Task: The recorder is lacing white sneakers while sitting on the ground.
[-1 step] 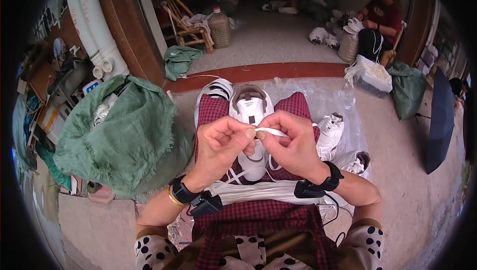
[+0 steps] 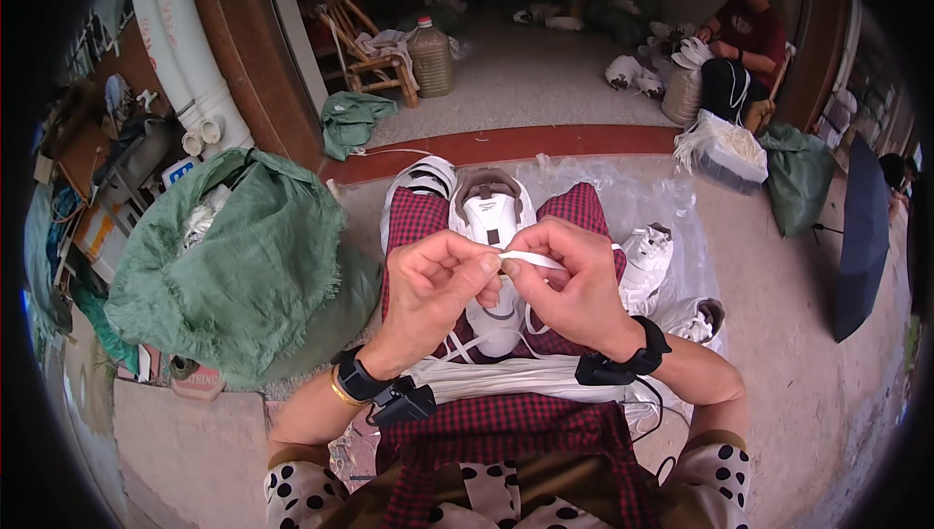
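A flat white shoelace (image 2: 532, 258) is pinched at its end between the fingertips of my left hand (image 2: 436, 288) and my right hand (image 2: 576, 284), which meet in front of me. Under them a white sneaker (image 2: 490, 206) rests on my lap, its heel opening away from me and its toe toward me. Loose lace lies across its toe. My hands hide the sneaker's middle. Closer to my body, a bundle of white laces (image 2: 516, 376) lies over my red-and-black checked apron (image 2: 506, 429).
A large green sack (image 2: 229, 266) stands at left. White sneakers (image 2: 646, 261) lie right of my lap, near clear plastic sheeting (image 2: 603, 179). Further right are a box of laces (image 2: 728, 154) and a dark umbrella (image 2: 861, 237). Beyond the doorway a person (image 2: 754, 33) sits handling white pieces.
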The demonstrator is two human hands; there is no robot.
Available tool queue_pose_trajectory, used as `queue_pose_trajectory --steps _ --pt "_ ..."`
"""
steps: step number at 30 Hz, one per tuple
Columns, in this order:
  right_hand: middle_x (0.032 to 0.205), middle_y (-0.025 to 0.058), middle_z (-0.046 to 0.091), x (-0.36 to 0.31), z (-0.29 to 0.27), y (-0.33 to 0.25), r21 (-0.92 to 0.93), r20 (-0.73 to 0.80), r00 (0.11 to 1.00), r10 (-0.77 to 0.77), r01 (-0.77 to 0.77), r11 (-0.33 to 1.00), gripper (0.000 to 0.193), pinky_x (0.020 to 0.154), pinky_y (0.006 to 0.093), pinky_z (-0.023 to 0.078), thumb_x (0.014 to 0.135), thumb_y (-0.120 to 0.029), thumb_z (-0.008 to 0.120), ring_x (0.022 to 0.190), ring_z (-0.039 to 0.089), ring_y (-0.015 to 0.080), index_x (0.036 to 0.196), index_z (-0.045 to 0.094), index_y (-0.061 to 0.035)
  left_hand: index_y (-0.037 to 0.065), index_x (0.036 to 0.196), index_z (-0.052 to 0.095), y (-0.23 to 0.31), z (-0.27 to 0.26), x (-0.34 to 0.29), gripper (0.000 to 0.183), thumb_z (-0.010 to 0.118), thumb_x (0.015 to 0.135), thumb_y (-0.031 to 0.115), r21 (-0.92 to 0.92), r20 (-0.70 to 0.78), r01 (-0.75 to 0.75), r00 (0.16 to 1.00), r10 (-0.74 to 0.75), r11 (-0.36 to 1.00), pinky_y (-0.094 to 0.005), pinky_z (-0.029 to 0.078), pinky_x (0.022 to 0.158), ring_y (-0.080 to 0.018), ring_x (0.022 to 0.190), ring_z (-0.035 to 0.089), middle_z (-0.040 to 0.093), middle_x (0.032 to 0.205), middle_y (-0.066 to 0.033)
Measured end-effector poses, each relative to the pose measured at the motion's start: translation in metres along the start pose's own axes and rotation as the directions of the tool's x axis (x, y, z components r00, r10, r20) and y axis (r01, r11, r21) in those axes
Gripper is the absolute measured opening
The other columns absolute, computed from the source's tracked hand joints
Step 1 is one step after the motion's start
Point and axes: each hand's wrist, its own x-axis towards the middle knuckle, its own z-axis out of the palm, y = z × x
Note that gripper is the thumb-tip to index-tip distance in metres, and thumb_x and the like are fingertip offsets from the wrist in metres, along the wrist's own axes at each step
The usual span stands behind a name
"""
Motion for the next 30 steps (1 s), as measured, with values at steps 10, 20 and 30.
queue_pose_trajectory --steps 10,20,30 --pt "0.086 0.0084 0.069 -0.003 0.004 0.0 0.012 -0.063 0.998 0.004 -0.003 1.0 0.013 0.061 0.0243 0.059 0.083 -0.002 0.07 0.078 0.069 0.0127 0.095 0.066 0.0019 -0.005 0.096 0.065 -0.001 0.008 -0.003 0.012 0.064 0.095 0.007 0.076 -0.057 -0.061 0.996 0.065 0.995 -0.0232 0.054 0.064 -0.0089 0.071 0.065 0.07 0.081 -0.0088" --pt "0.065 0.0029 0.063 0.004 0.004 -0.01 -0.109 -0.131 0.983 -0.128 0.114 0.987 0.009 0.052 0.0251 0.049 0.081 -0.004 0.069 0.059 0.063 0.0094 0.086 0.062 -0.0016 -0.005 0.092 0.064 0.002 0.025 0.004 0.008 0.063 0.094 0.003 0.218 -0.111 -0.249 0.954 0.278 0.944 -0.0224 0.054 0.066 -0.0085 0.075 0.066 0.071 0.085 -0.0092" --pt "0.067 -0.0036 0.06 0.002 0.0 0.001 0.114 -0.138 0.989 -0.051 0.067 0.991 0.007 0.051 0.0208 0.042 0.086 -0.004 0.068 0.058 0.052 0.0003 0.09 0.063 -0.0011 -0.008 0.112 0.062 0.012 0.027 0.006 0.021 0.064 0.092 -0.002 0.104 -0.049 -0.279 0.957 0.285 0.955 -0.0274 0.056 0.084 -0.0126 0.091 0.068 0.07 0.099 -0.0111"
